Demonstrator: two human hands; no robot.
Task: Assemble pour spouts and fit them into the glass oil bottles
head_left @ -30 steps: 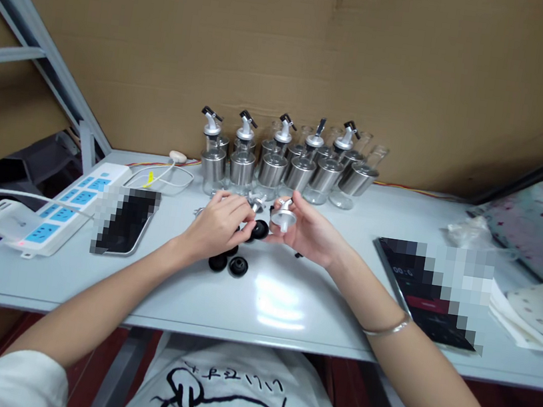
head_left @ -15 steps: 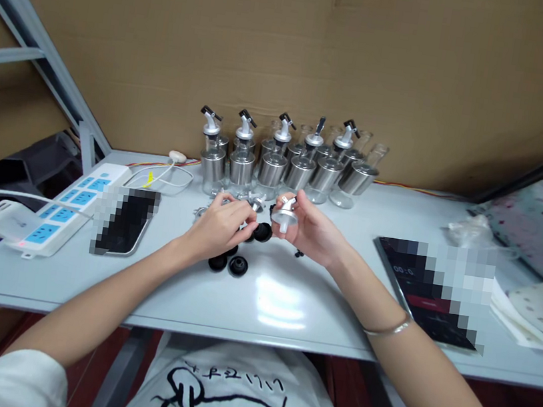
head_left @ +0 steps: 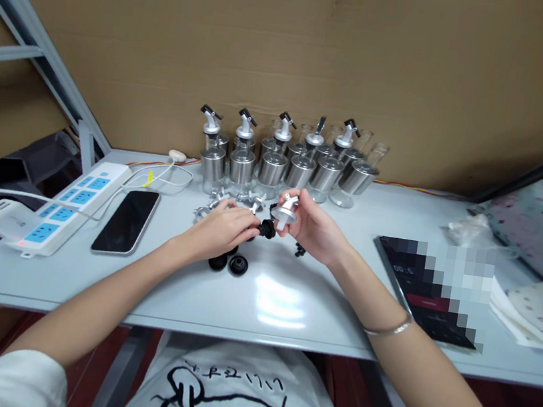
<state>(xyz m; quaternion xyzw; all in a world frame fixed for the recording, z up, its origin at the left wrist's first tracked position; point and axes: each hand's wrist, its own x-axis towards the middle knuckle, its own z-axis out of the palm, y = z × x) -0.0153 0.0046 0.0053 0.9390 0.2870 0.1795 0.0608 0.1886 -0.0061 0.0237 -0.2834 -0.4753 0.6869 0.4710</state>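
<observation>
Grasping silver pourer top (head_left: pixel 285 215) in right hand (head_left: pixel 317 230), above table (head_left: pixel 283 299), white stem down; can't see fingertips behind it. Pinching black stopper (head_left: pixel 268 228) between thumb and fingers of left hand (head_left: pixel 227 228), just beside pourer top; can't see full grip. Partly covering loose silver parts (head_left: pixel 254 205) and other black stoppers (head_left: pixel 238 265) with left hand; can't count. Can't identify small black bits (head_left: pixel 300 250) below right hand. Can't see back row fully behind front bottles (head_left: pixel 272 168). Can't read pixelated dark-screened device (head_left: pixel 403 272), right.

silver spout (head_left: pixel 285 214) in right hand (head_left: pixel 317 231)
</observation>
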